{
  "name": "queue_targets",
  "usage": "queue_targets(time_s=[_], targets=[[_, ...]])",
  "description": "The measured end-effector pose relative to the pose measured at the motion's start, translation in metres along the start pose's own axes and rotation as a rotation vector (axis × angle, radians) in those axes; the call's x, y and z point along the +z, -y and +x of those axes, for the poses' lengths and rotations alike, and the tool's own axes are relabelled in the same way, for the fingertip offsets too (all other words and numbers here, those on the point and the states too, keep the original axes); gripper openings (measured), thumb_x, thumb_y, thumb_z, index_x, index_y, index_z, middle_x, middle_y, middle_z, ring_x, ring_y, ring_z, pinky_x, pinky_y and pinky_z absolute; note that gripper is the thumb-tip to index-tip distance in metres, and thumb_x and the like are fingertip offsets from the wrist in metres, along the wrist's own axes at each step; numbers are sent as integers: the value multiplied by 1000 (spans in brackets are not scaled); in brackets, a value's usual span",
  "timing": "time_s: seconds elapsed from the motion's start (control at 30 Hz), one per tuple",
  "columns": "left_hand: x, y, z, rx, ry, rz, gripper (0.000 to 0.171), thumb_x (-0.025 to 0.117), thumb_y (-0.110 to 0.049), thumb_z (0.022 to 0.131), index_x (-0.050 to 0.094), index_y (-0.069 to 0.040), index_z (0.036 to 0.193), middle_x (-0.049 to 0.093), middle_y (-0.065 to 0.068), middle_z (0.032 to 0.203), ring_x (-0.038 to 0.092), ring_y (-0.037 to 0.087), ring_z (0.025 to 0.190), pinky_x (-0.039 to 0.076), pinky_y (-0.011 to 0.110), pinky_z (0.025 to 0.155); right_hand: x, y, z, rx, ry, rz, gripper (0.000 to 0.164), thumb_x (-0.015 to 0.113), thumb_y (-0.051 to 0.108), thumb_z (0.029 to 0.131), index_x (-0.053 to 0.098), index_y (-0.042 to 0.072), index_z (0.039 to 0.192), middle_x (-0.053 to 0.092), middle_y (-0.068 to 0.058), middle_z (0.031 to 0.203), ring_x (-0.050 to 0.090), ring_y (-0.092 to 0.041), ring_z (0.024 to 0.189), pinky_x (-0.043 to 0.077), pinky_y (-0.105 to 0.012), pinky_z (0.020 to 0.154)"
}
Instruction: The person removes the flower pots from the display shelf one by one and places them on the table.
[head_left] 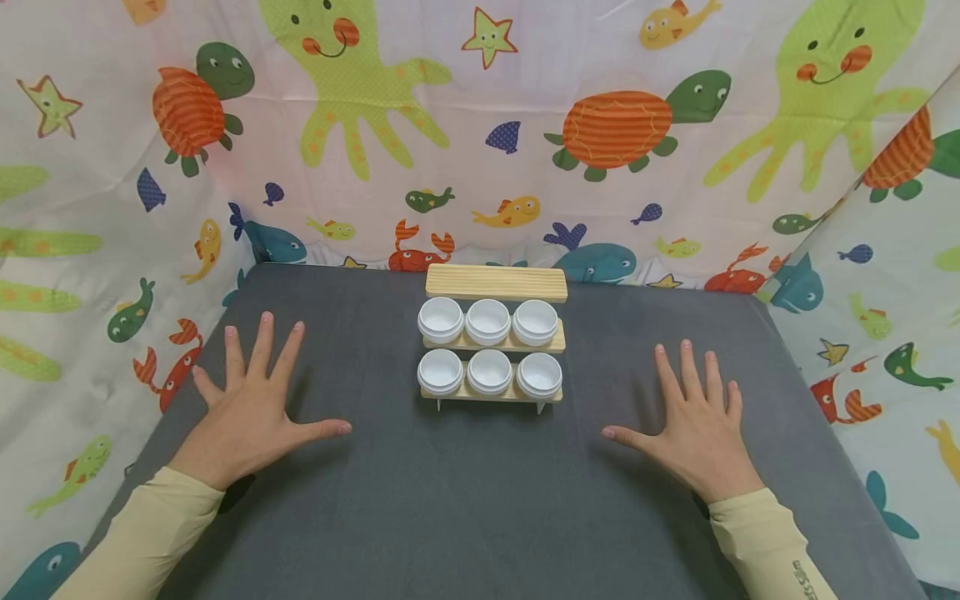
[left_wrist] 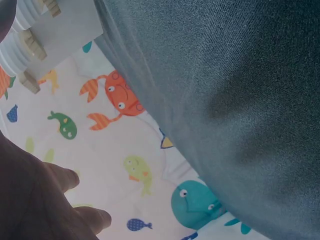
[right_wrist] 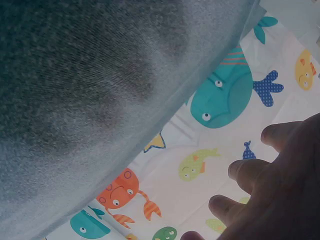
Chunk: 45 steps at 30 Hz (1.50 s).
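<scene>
My left hand hovers over the left part of the table with fingers spread and thumb pointing inward. On the other side, my right hand is spread the same way. Neither touches anything. Between them stands a tiered wooden rack with a bare top step. Three white cups sit in a row on its middle step, and three more white cups line the lowest one. In the left wrist view, ribbed white cups and the rack's white side panel show at the upper left.
A dark grey cloth covers the table. Hanging fabric printed with sea animals walls it at the back and on both sides. The cloth's far edge crosses the right wrist view.
</scene>
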<state>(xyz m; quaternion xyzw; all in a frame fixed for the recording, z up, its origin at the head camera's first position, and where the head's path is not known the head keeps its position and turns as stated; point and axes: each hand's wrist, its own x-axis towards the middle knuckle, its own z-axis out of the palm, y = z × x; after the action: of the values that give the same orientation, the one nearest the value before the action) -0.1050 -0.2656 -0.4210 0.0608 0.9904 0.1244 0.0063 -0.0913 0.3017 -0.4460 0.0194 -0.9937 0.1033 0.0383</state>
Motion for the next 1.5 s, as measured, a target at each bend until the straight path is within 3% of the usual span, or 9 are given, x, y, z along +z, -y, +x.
queue_targets(time_s=[0.47,0.8,1.5], targets=[[-6,-1,-5,5,0,-13,149,73,-94,70,-6,-24,175,-25,12,179,-26,62,158,-4,102,95,1,2,0,-11,-38,8,143,74,91,72,9,17,176,-1,-21,182,-1,-56,165,4,-84,122],[-3,0,-6,-18,18,-9,146,74,-93,71,-6,-28,175,-27,11,179,-28,61,158,-5,102,94,1,3,2,1,-8,4,145,72,93,72,6,16,176,-6,-21,181,-10,-56,165,-1,-85,122],[0,4,-6,-27,20,18,144,71,-95,71,-3,-29,175,-25,15,179,-26,65,157,-8,102,94,1,0,5,7,-8,0,142,70,94,72,10,17,176,-3,-23,181,-5,-58,164,3,-86,121]])
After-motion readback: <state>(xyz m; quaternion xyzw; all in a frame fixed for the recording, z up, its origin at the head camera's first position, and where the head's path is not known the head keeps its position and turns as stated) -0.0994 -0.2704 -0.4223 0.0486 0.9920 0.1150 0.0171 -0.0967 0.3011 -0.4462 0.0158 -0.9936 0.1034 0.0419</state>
